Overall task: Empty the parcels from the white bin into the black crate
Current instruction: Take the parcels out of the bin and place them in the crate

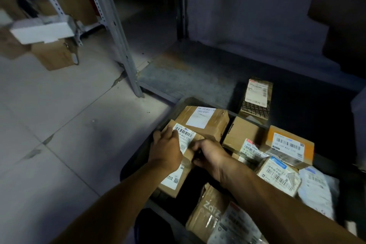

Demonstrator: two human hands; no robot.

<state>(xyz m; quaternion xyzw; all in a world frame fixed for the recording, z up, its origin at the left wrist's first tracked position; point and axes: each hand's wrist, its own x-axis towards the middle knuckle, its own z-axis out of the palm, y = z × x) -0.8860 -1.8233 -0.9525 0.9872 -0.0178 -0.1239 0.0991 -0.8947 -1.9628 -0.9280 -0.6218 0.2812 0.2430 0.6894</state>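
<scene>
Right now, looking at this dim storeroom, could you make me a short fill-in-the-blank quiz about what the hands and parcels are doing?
1. Both hands hold the same cardboard ____.
2. The left hand rests its fingers on that parcel's white ____ label.
3. The parcels lie in a ____ crate.
4. The patterned parcel lies ____ the crate, behind it.

Missing words: parcel; barcode; black; outside

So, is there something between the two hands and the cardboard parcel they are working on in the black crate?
Nothing visible does. The left hand lies on the label on top of the cardboard parcel, and the right hand grips its right edge. The parcel already sits inside the black crate, beside other boxes.
</scene>
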